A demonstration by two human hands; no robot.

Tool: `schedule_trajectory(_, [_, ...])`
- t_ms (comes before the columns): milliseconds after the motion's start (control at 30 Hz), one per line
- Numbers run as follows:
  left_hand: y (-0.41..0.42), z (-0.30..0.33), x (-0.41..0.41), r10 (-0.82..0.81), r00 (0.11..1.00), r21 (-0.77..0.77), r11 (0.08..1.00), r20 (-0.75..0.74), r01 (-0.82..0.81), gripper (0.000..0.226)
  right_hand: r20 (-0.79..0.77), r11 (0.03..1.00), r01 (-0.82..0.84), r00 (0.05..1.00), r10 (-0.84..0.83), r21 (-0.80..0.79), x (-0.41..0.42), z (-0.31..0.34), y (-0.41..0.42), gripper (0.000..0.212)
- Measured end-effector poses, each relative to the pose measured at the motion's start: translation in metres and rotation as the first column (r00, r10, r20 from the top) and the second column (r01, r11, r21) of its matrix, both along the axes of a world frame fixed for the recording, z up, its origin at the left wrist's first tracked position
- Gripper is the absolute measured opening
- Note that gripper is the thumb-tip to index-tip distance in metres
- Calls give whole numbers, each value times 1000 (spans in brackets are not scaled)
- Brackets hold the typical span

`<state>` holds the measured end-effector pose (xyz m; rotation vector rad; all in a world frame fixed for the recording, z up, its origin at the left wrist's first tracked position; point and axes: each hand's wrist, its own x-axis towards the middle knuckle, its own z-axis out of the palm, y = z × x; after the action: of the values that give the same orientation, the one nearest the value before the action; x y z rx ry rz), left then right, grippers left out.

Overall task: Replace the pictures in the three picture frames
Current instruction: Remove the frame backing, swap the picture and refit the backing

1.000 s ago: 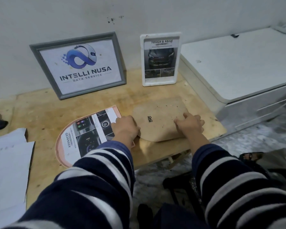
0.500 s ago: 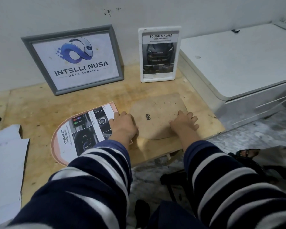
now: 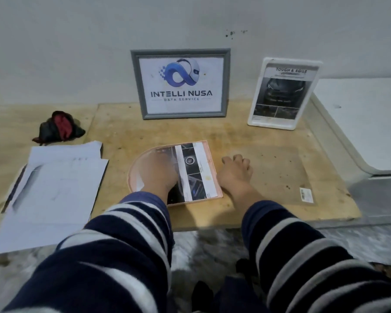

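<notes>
I see dim, flat, cool light with soft shadows. My left hand is smeared by motion blur; the sleeves are soft, and the edges bow outward.

Wall behind was plain off-white, matte, with a few small dark specks high up, right of centre. The surface was a raw plywood sheet, yellowish, stained and scuffed, butted against the wall; a seam ran vertically at its left, with another paler board beyond it. To the right sat a low white cabinet with rounded top edge, flush beside the surface, its grey front face dropping below. Floor under the front edge looked grey and mottled, blurred. Light was flat, dim and cool, with soft shadows only. No window was in view.
</notes>
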<state>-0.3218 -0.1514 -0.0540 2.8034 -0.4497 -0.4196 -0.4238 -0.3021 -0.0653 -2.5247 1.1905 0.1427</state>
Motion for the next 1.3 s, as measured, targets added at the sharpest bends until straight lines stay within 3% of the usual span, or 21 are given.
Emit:
schedule_trajectory(200, [39, -7, 7, 188, 979, 70, 981, -83, -182, 60, 22, 998, -63, 998, 63, -14, 22, -4, 23, 30])
schedule_trajectory(467, [53, -15, 9, 171, 976, 36, 985, -139, -167, 70, 44, 998, 38, 998, -40, 52, 27, -3, 29, 32])
schedule_trajectory(667, [54, -16, 9, 191, 970, 30, 982, -151, -188, 69, 263, 905, 103, 938, -226, 413, 34, -1, 29, 23])
schedule_trajectory(967, [52, -5, 13, 326, 927, -136, 926, -184, -352, 58, 296, 715, 268, 775, -558, 646, 32, 15, 22, 35])
schedule_trajectory(1167, [61, 13, 20, 442, 821, -424, 706, -361, -567, 53, 292, 660, 217, 767, -571, 720, 42, 30, 33, 31])
schedule_trajectory(1233, [73, 16, 24, 482, 720, -451, 566, -499, -691, 47, 282, 623, 186, 768, -574, 760, 51, 36, 47, 26])
schedule_trajectory(1300, [86, 18, 28, 472, 581, -456, 362, -663, -813, 47, 271, 586, 159, 771, -577, 795, 62, 43, 62, 25])
